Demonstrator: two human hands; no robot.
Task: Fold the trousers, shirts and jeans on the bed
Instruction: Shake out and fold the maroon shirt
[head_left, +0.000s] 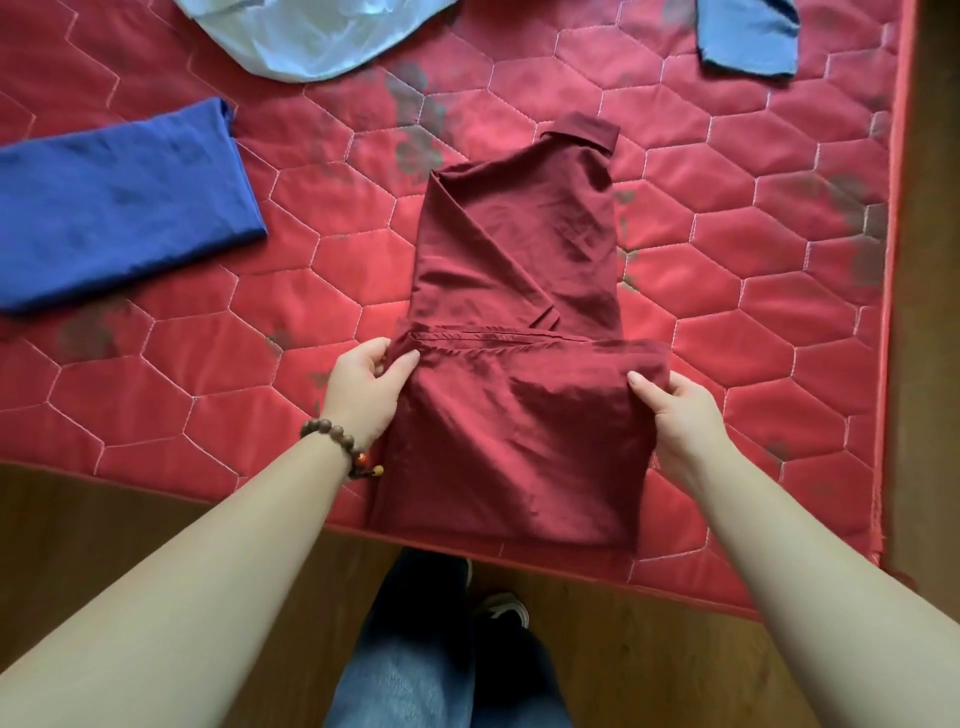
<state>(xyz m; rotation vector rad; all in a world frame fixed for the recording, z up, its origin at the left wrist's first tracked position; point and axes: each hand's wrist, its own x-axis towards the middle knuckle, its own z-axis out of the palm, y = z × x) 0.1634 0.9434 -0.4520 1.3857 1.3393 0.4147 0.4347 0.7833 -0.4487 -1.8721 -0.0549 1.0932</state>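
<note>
Now | maroon shirt (519, 322) lengthwise, collar pointing away | left hand (363, 387), right hand (675, 415) pinch its folded hem corners

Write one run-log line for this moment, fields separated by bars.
step: folding maroon shirt | left hand: grips hem corner | right hand: grips other corner | bed: shirt lies on it

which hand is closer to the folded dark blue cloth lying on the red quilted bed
Left. The left hand grips the maroon shirt's near-left edge, closer to the blue cloth; the right hand grips the shirt's opposite edge.
</note>
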